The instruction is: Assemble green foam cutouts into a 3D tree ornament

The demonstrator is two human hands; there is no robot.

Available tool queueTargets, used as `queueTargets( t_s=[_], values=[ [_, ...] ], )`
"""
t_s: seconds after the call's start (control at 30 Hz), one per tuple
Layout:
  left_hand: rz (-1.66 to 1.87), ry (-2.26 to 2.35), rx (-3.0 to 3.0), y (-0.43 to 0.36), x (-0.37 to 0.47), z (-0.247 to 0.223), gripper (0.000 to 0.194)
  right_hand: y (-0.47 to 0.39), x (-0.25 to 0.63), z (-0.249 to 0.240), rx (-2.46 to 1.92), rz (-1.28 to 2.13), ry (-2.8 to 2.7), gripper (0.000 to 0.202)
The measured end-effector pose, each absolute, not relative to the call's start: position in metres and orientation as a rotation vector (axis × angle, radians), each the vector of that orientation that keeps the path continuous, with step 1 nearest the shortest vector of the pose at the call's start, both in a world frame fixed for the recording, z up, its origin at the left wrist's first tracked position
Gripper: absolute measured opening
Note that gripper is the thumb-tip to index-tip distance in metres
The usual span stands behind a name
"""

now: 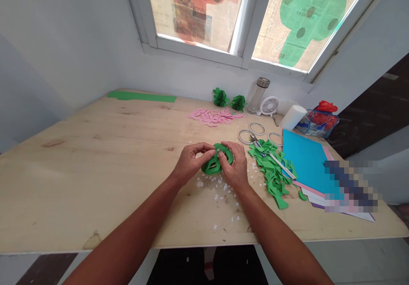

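Between my two hands, just above the middle of the wooden table (128, 165), is a green paper cutout (217, 165) with curved edges and openings in it. My left hand (194, 160) pinches its left side between thumb and fingers. My right hand (234, 163) grips the right side, the thumb lying on top and the fingers behind. White paper bits (220, 187) are scattered under and in front of the hands. To the right of my right hand lies a heap of green paper scraps (275, 178), with a white pen-like stick (283, 165) across it.
Tape rolls (257, 128) lie beyond the scraps. Pink cutouts (214, 116), green paper pompoms (220, 97), a glass bottle (257, 95) and a small white fan (269, 105) stand toward the wall. Blue paper (303, 161) lies right; a green strip (143, 96) lies far left.
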State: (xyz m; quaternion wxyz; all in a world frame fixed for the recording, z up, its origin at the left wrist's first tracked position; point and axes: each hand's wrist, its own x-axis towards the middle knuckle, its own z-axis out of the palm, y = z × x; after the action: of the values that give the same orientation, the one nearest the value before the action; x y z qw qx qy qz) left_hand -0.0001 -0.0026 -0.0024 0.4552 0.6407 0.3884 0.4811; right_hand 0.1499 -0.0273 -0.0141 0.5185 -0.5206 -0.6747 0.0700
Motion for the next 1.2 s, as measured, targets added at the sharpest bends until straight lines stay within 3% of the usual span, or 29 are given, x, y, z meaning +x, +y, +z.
queueTargets(
  t_s=[0.27, 0.53, 0.9, 1.2],
  values=[
    [1.229, 1.078, 1.754, -0.004, 0.001, -0.004, 0.015, -0.027, 0.152, -0.011, -1.209, 0.23, -1.645, 0.022],
    [1.141, 1.08, 2.018, -0.004, -0.001, -0.005, 0.014, -0.021, 0.16, -0.013, -1.141, 0.304, -1.697, 0.003],
    [1.233, 1.047, 2.044, -0.005, 0.004, -0.006, 0.011, -0.02, 0.16, -0.016, -1.117, 0.363, -1.636, 0.003],
    [1.332, 1.003, 1.914, -0.001, -0.001, -0.003, 0.03, -0.01, 0.168, -0.02, -1.11, 0.488, -1.402, 0.012]
  ],
)
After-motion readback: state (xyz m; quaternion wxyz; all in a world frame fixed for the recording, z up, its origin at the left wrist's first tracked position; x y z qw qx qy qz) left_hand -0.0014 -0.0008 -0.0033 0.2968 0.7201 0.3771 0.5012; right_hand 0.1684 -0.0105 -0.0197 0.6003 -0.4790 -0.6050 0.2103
